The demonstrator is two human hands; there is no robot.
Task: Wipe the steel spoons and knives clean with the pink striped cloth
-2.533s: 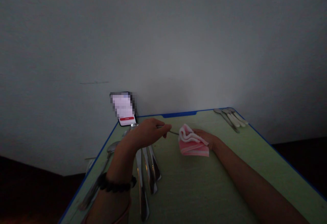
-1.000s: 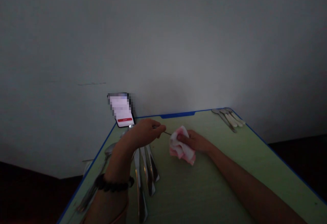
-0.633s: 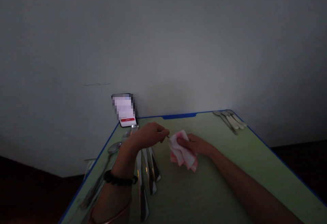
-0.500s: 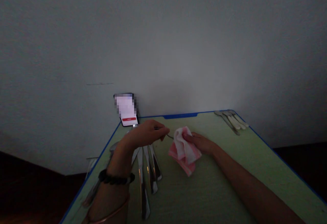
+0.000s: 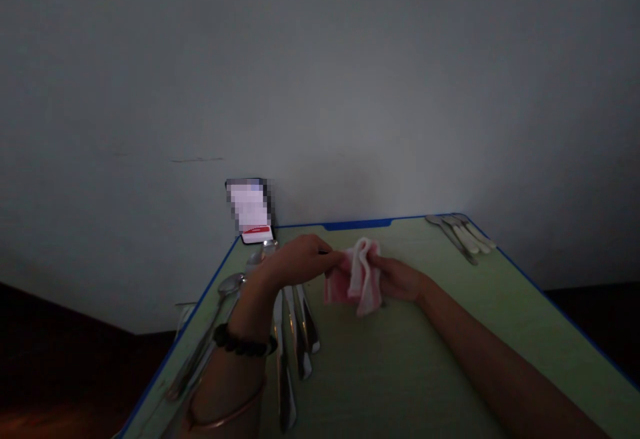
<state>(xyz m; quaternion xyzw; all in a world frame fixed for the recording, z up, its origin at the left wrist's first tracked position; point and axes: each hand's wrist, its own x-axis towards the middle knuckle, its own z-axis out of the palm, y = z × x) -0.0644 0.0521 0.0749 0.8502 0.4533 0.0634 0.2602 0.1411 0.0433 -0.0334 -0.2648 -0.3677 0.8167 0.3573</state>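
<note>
My left hand is closed in a pinch on a thin metal piece of cutlery, of which only a short bit of handle shows. My right hand grips a pink and white cloth and wraps it round the far end of that cutlery, so the end is hidden. Both hands meet above the middle of the green table. A dark bead bracelet and a thin bangle sit on my left wrist.
Several knives and spoons lie under my left forearm, with a large spoon near the left edge. More cutlery with pale handles lies at the far right corner. A lit phone leans against the wall.
My right hand has slid the cloth left along the cutlery until it touches my left fingers. The bare stretch of metal between the hands is now covered.
</note>
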